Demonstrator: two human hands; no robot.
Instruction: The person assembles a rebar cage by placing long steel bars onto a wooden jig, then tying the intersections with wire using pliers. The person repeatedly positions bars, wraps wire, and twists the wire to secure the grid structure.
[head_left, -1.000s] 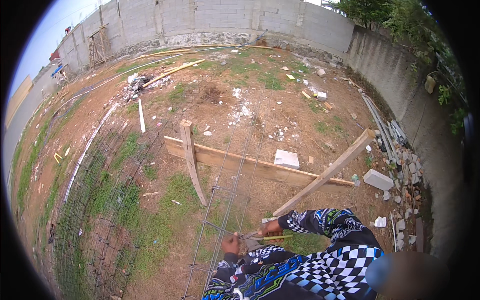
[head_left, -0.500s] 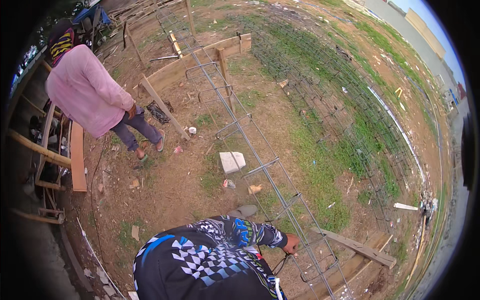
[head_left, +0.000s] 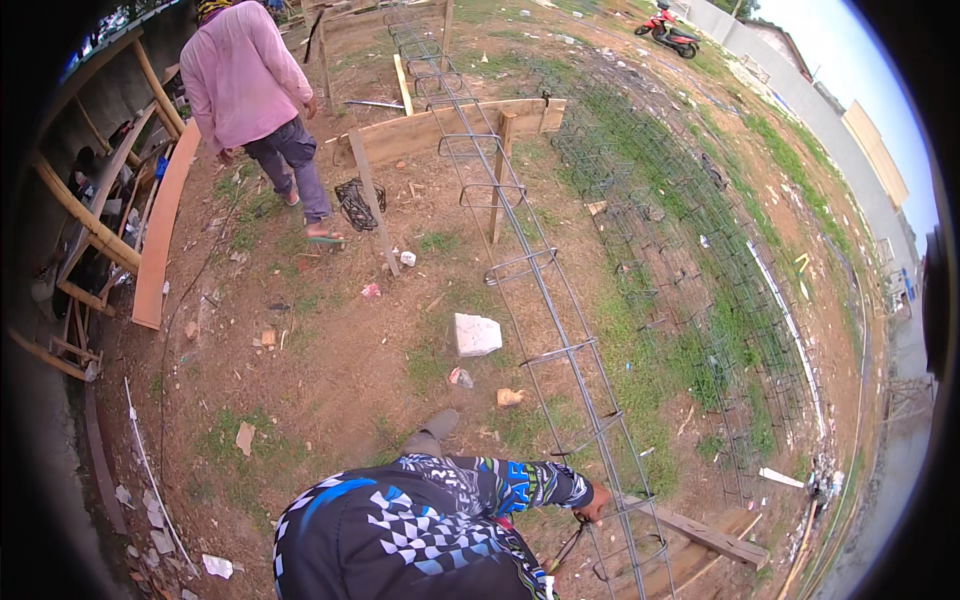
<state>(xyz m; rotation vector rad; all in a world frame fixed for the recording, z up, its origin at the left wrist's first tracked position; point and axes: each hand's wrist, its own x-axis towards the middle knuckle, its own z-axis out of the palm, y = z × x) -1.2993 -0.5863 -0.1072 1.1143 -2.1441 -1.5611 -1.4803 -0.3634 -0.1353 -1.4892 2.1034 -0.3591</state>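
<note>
A long steel rebar cage (head_left: 570, 345) with square stirrups runs from the lower right toward the far end, raised on wooden supports. My left hand (head_left: 595, 502) is closed at the near part of its left side, around thin black wire (head_left: 570, 545) that trails down beside my jersey. How far the fingers also grip the cage is hard to see. My left arm (head_left: 510, 485), in a dark printed sleeve, reaches across from the left. Below, my torso covers the lower middle, and my right hand is out of sight. One of my shoes (head_left: 437, 424) stands on the dirt.
A wooden support (head_left: 700, 535) lies under the near end. Further off are an upright post (head_left: 501, 180) and a board (head_left: 430, 130). More cages (head_left: 690, 260) lie on grass at right. A white block (head_left: 477, 335) sits left of the cage. A co-worker (head_left: 250, 90) stands at far left.
The view has turned, bringing a red motorbike into sight at the far right. The co-worker has stepped further away. My left hand stays at the cage's near left side.
</note>
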